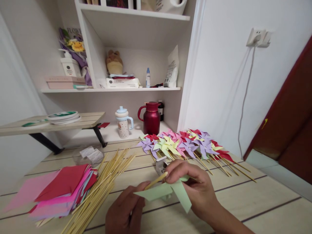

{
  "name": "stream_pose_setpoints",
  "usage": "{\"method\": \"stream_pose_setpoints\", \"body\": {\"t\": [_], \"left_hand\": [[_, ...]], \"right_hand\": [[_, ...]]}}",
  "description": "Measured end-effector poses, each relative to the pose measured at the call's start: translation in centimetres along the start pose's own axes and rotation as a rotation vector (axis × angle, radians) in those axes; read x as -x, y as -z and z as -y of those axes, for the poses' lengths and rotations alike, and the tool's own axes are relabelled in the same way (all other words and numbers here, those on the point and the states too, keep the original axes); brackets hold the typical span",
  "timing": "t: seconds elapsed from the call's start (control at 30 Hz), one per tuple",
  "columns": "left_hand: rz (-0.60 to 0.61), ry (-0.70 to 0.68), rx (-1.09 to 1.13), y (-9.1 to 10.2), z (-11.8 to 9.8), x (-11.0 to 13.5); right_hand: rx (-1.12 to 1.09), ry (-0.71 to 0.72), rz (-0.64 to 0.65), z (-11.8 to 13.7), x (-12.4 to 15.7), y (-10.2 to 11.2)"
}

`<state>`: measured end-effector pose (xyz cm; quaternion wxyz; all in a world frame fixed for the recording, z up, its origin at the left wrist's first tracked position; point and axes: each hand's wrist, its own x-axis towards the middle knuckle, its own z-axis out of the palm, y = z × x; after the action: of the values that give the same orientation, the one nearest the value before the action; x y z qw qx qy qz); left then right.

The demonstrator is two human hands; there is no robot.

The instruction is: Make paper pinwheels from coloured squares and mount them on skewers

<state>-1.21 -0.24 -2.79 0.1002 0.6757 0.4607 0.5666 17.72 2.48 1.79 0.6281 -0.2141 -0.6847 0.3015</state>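
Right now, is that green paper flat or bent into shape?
The green paper is bent into shape: one blade hangs down by the right hand, another points toward the left hand.

A sheet (182,195) is sitting between the left hand (126,208) and the right hand (195,182). Sticks (98,195) are lying on the table (263,208) left of the hands, with paper (64,182) to their left and a tub (77,159) of packets (94,155) behind the paper. Pinwheels (188,147) are lying behind the right hand. Behind them, a jug (151,118) is standing right of a mug (123,126), and a plush (114,63) is sitting on the shelf (109,90) above.
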Motion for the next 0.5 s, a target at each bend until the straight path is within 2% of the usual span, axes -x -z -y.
{"method": "stream_pose_setpoints", "body": {"t": [0.5], "left_hand": [[0.003, -0.060, -0.045, 0.10, 0.32, -0.05]], "right_hand": [[0.021, 0.002, 0.006, 0.09, -0.12, 0.07]]}}
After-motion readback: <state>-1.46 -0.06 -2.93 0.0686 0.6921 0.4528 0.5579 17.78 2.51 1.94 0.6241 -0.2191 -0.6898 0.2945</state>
